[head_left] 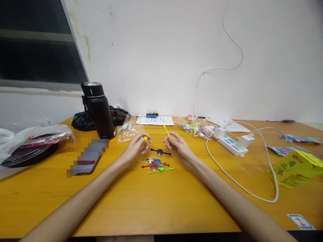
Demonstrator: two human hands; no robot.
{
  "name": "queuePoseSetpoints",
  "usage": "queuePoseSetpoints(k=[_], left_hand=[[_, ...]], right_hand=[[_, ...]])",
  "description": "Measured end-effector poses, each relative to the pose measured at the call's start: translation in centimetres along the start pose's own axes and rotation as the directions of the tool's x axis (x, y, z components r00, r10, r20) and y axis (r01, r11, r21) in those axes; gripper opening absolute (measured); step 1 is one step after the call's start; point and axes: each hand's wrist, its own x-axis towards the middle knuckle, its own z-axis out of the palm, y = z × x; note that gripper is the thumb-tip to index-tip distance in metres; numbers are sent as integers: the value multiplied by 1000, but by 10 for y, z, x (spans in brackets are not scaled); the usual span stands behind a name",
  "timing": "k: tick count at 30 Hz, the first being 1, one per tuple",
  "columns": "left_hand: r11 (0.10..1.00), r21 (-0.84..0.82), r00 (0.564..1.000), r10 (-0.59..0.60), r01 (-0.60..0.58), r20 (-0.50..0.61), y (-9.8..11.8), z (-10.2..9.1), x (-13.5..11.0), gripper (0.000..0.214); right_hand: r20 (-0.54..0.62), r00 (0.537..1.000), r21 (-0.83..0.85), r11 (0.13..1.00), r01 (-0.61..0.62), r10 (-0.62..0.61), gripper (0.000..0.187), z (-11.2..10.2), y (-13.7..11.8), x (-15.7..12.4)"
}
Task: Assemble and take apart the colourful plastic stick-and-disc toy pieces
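Observation:
My left hand point(137, 146) is closed on a small round yellow piece point(145, 138) at its fingertips. Between thumb and fingers of my right hand point(176, 144) is a thin yellow plastic arrow point(165, 130), tilted with its tip up. Below and between the hands lies a black arrow spinner point(160, 152) with a clear round disc. Nearer to me several more arrow spinners are bunched together: a red one point(152, 166), a blue one point(157, 161), a green one point(161, 170), and a white one partly covered by the others.
Left stand a black bottle point(99, 112), a phone point(88, 159) and a plastic-wrapped round item point(27, 148). Behind are clear bags of small parts point(193, 127), a screwdriver point(151, 115) and paper point(154, 120). Right are a power strip point(230, 144), looping white cable point(275, 188) and yellow packet point(295, 168).

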Motion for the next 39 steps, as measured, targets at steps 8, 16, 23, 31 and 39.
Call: queuePoseSetpoints(k=[8,16,23,31,39], left_hand=[[954,-236,981,-192,185,-5,-10,-15,10,18],[981,-108,985,-155,164,81,-2,-7,3,22],[960,271,993,45,-72,106,2,-6,-1,29],[960,271,991,93,-65,-91,-6,-19,9,32],[975,220,997,37,-21,-67,-5,-19,7,35]], right_hand=[[9,989,-393,910,136,-144,40,-10,8,3],[128,982,-452,873,180,-136,34,7,1,-9],[155,983,-440,884,157,-97,31,11,-2,-12],[55,974,-499,839,218,-221,33,-9,1,-3],[156,906,-711,592,379,-392,21,-16,-6,-4]])
